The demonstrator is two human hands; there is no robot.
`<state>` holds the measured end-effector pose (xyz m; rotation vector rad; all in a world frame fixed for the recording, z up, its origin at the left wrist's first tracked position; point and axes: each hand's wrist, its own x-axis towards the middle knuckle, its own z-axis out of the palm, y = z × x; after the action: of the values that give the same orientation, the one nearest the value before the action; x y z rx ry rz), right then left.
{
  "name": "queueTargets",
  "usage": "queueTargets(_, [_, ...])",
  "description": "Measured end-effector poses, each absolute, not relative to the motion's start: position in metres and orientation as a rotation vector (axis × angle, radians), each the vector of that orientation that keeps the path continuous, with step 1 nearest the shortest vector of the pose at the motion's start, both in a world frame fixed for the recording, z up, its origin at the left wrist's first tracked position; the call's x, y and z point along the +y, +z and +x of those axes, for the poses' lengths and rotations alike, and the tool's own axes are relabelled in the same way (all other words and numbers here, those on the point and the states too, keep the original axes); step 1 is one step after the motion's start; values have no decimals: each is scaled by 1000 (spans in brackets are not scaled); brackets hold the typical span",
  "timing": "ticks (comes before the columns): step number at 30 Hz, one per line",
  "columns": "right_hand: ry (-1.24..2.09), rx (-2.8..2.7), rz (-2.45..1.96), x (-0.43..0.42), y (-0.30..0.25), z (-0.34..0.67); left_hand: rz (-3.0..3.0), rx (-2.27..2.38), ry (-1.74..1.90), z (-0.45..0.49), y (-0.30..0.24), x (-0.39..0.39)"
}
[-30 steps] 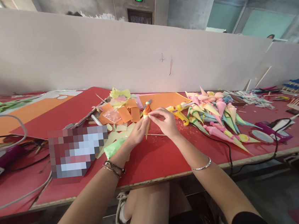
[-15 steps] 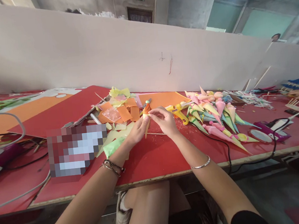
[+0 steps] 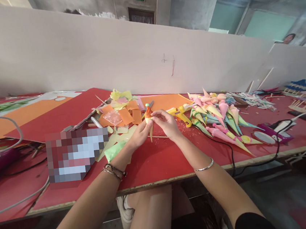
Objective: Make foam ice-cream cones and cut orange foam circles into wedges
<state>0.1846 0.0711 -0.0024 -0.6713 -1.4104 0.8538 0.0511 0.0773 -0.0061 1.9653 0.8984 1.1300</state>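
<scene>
Both hands meet over the red table (image 3: 158, 161) on one small paper cone (image 3: 149, 120): yellow point downward, orange top, a pale green ball at its tip. My left hand (image 3: 138, 135) pinches the cone's body from the left, fingers closed on it. My right hand (image 3: 166, 124) pinches near its top from the right, fingers curled. The cone is held upright a little above the tabletop. A green paper piece (image 3: 114, 151) lies under my left forearm.
A heap of finished coloured cones (image 3: 219, 118) lies to the right, with a yellow glue gun (image 3: 180, 114) beside it. Orange and yellow paper scraps (image 3: 122, 114) sit behind my hands. Cables (image 3: 229, 150) and purple devices (image 3: 273, 131) lie at right; a partition wall (image 3: 108, 57) backs the table.
The cone has been turned more upright between the fingers, so its green ball tip shows on top. Both hands stay in the same spot.
</scene>
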Motion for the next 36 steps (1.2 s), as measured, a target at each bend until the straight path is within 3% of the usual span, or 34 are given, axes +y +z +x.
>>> queueTargets(18, [1083, -1420, -714, 73, -4, 182, 1584, 928, 1064, 52, -10, 80])
queueTargets(29, [1011, -1438, -668, 76, -7, 181, 1781, 933, 895, 52, 1, 71])
queueTargets(36, [873, -1404, -828, 81, -11, 182, 1584, 990, 1110, 51, -10, 86])
